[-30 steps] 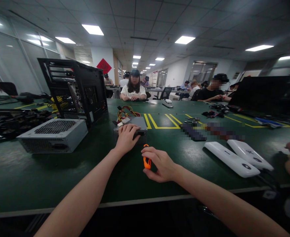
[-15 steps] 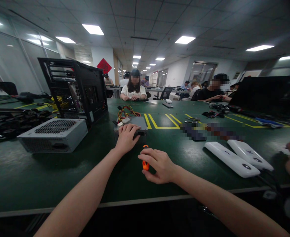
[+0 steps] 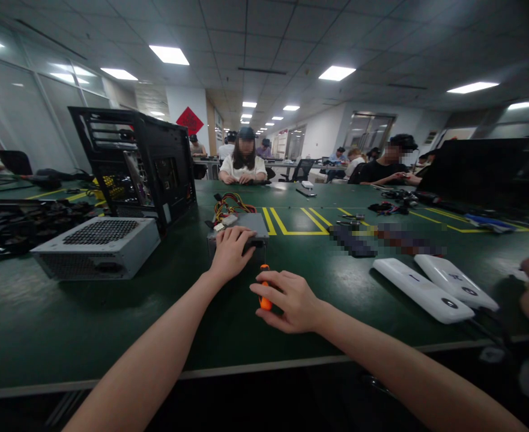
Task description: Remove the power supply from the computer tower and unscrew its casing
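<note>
My left hand (image 3: pixel 230 253) grips a small grey power supply (image 3: pixel 257 223), its fingers spread over the top and front edge. A bundle of coloured cables (image 3: pixel 236 204) with pale plugs lies at the unit's back left. In my right hand (image 3: pixel 293 303) is an orange-handled screwdriver (image 3: pixel 265 303), held between thumb and fingers. Its thin shaft points away from me toward the front right side of the power supply. Whether the tip sits in a screw is too small to make out.
At left stand a larger power supply (image 3: pixel 95 249) and an open black computer case (image 3: pixel 145 165). Two white power banks (image 3: pixel 421 291) lie at right, with small tools (image 3: pixel 352 220) and cables (image 3: pixel 392 201) beyond. A person (image 3: pixel 244 162) sits across the green table (image 3: pixel 124 330).
The screwdriver handle has turned slightly in my right hand, and the fingers have shifted a little to the left. My left hand and the power supply stay put.
</note>
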Available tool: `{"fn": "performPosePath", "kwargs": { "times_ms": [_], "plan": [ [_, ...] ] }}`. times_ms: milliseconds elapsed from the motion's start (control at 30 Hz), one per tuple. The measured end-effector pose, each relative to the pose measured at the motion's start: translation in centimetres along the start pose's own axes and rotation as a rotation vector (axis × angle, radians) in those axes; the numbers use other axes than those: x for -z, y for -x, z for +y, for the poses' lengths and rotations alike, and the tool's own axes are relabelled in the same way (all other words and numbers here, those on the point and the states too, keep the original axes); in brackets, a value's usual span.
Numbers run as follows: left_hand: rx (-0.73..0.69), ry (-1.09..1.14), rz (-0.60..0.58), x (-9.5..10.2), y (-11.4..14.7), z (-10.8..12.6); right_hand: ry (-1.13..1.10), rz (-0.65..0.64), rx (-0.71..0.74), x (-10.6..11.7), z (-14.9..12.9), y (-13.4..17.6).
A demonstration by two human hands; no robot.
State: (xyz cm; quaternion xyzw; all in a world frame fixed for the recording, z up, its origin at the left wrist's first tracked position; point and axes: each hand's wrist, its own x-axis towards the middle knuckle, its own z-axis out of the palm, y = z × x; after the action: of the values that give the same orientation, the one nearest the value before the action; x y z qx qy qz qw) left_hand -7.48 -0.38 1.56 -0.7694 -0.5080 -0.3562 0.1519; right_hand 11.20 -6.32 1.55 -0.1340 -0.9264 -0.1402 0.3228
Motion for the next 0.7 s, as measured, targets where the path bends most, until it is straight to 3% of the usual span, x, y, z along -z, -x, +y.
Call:
{"fn": "performPosePath", "kwargs": {
  "times_ms": [300,533,700],
  "plan": [
    [-0.004,-0.012,0.02,-0.23,0.0,-0.11,-0.07,0.124,-0.052,-0.75,0.24,0.28],
    [-0.002,-0.021,0.015,-0.07,-0.02,0.0,0.012,-0.03,0.018,-0.05,-0.03,-0.03],
    [-0.005,-0.021,0.018,-0.16,-0.01,-0.06,0.004,0.094,-0.003,-0.72,0.14,0.1]
  ]
}}
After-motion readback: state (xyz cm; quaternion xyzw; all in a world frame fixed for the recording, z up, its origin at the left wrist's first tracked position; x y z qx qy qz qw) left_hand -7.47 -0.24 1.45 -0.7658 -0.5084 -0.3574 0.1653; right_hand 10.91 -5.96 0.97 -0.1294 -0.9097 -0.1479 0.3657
